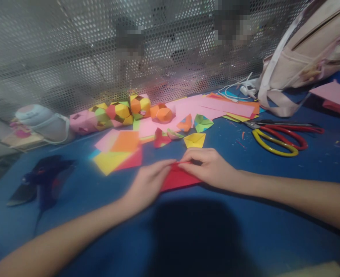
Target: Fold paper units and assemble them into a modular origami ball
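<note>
Two bare hands grip one sheet of red paper (180, 180) near the middle of the blue table (114, 238), and most of what could go wrong lies in that small space between them. The right hand (214, 167) pinches the paper's far edge between thumb and bent fingers; the left hand (149, 179) is closed over its left side, thumb stretched toward the same edge, though blur and the angle hide exactly how its fingertips sit. If the two sides pull unevenly, the edge could slip and a crease could set crooked; squeezing too hard at the pinch could crumple or tear thin paper. Just beyond the fingers sits a yellow folded piece (195, 141), with a green folded piece (203, 123) behind it, so a forward push of the knuckles might knock or flatten either one. Loose sheets (109, 161) lie near the left hand, where a sweeping wrist could scatter them. Farther left, a glue gun (44, 188) rests well apart from the paper; whether it is hot cannot be told, but a wide swing of the left forearm could catch its cord (37, 223) and drag it
</note>
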`<control>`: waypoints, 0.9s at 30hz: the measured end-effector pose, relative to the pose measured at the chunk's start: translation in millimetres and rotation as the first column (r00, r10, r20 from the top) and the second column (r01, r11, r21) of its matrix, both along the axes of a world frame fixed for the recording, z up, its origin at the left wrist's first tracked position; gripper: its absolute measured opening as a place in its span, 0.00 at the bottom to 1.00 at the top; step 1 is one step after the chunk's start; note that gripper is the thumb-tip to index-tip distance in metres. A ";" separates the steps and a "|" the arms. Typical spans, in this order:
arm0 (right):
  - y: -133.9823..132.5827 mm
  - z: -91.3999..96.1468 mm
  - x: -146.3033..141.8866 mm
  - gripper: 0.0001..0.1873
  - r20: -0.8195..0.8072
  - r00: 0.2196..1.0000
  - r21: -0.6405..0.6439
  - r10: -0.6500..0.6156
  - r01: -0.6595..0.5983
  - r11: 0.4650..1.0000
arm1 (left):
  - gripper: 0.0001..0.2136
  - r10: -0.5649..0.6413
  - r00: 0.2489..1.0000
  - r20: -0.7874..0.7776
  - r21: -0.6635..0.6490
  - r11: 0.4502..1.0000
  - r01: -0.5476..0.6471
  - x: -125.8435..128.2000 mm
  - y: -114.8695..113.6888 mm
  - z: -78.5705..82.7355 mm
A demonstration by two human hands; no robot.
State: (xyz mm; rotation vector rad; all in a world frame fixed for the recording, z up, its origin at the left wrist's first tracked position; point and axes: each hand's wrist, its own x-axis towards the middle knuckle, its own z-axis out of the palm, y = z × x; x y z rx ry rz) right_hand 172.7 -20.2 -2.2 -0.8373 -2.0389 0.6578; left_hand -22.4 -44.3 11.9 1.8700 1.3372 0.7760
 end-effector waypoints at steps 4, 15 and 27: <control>1.8 2.4 0.2 0.07 0.003 1.000 -0.076 0.005 -0.005 0.997 | 0.14 -0.042 0.999 0.012 -0.068 0.997 0.042 -3.4 2.8 6.4; -3.3 8.5 -4.9 0.02 -0.024 1.000 -0.165 -0.014 0.010 0.986 | 0.09 0.024 0.999 0.040 -0.052 0.998 -0.022 3.2 7.2 3.9; -3.4 9.5 -7.4 0.05 -0.029 0.999 -0.194 -0.032 0.026 0.981 | 0.09 0.049 0.998 0.037 -0.100 0.994 -0.045 4.7 7.3 5.6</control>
